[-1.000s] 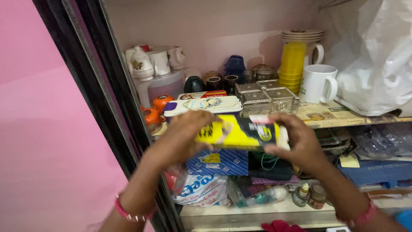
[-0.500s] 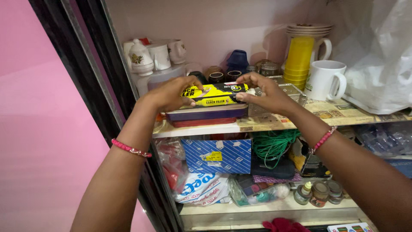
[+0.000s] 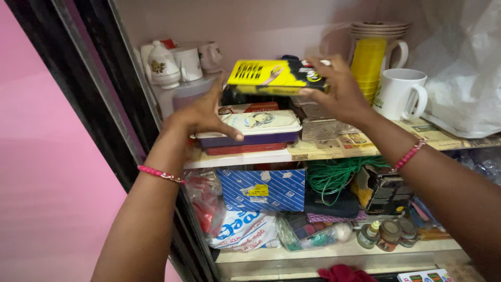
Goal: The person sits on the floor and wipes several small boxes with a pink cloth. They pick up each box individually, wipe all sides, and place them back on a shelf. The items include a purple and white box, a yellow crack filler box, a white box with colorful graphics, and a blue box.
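Cupboard with pale pink back wall, dark door frame on the left, two packed shelves. Right hand [image 3: 339, 94] grips the right end of a yellow and black box [image 3: 274, 75], fingers wrapped over its edge, box held roughly level above the upper shelf [image 3: 245, 156], not resting on anything. Left hand [image 3: 206, 112] is spread wide just beside the box's left end; fingertips near it, can't tell if they touch. Thumb sits over the lid of a cream tin [image 3: 255, 124], which lies on a flat red box [image 3: 237, 149] at the shelf's front edge. Both wrists carry pink bead bracelets. Behind the held box: white teapot [image 3: 163, 65] and white cups at back left, stack of yellow cups [image 3: 369, 65] and a white mug [image 3: 399, 94] to the right, white plastic bag [image 3: 462, 78] far right. Metal tins [image 3: 323, 125] sit under the right hand. Lower shelf: blue and white carton [image 3: 263, 188], coil of green cord [image 3: 334, 175], small jars [image 3: 389, 235], bagged items.
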